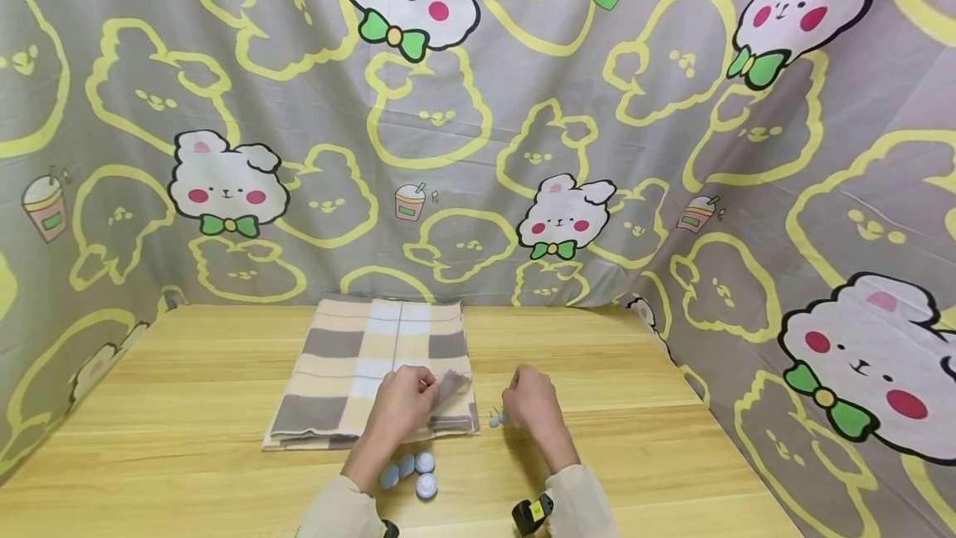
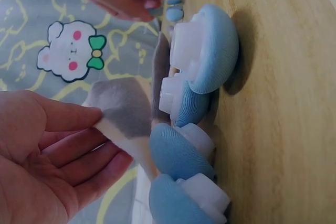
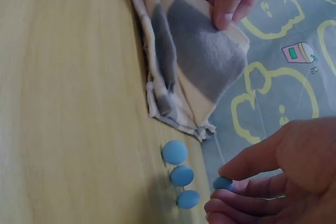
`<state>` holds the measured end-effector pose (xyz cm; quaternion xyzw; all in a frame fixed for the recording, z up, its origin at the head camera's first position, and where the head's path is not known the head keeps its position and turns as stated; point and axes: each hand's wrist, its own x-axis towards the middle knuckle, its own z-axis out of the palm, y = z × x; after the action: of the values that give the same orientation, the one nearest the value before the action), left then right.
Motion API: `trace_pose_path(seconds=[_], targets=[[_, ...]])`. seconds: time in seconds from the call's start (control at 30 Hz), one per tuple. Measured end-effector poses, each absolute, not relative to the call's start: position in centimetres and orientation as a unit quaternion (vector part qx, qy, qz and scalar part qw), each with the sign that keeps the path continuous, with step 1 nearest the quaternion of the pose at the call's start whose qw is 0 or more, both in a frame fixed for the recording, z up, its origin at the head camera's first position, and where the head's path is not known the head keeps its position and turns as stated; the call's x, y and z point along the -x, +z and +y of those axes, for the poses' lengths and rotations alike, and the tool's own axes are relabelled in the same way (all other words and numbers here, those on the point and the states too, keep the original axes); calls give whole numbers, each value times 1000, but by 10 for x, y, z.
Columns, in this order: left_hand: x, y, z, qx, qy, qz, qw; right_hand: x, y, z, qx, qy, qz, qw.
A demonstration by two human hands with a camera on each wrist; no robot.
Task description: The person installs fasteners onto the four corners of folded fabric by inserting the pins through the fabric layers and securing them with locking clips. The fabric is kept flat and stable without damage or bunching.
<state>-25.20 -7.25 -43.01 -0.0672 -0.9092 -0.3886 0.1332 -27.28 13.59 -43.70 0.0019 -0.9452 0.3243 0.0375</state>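
A folded checked cloth (image 1: 373,368) in beige, grey and white lies on the wooden table (image 1: 187,405). My left hand (image 1: 431,395) pinches its near right corner (image 2: 123,109) and holds it lifted off the table. My right hand (image 1: 509,415) hovers just right of the cloth, its fingertips pinching a small blue round piece (image 3: 223,183). Three more small blue pieces (image 3: 181,174) lie on the table beside it. Several larger blue domed caps with white backs (image 1: 414,471) sit clustered by my left wrist (image 2: 202,66).
A grey curtain printed with cartoon animals (image 1: 478,123) walls in the table at the back and on both sides. Bare wood shows left of the cloth and along the front right. A black wrist device (image 1: 532,513) sits on my right forearm.
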Motion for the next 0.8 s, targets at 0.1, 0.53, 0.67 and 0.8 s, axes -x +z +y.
trace_pose_path(seconds=[0.1, 0.53, 0.67, 0.8], targets=[[252, -429, -72, 70, -390, -908, 137, 272, -434, 134, -23, 332, -942, 52], [250, -428, -69, 69, -428, -893, 122, 267, -428, 120, -78, 398, -913, 44], [250, -428, -68, 66, -430, -892, 120, 265, -424, 115, -89, 434, -896, 33], [250, -427, -68, 63, -437, -889, 123, 262, -418, 109, -100, 481, -871, 28]])
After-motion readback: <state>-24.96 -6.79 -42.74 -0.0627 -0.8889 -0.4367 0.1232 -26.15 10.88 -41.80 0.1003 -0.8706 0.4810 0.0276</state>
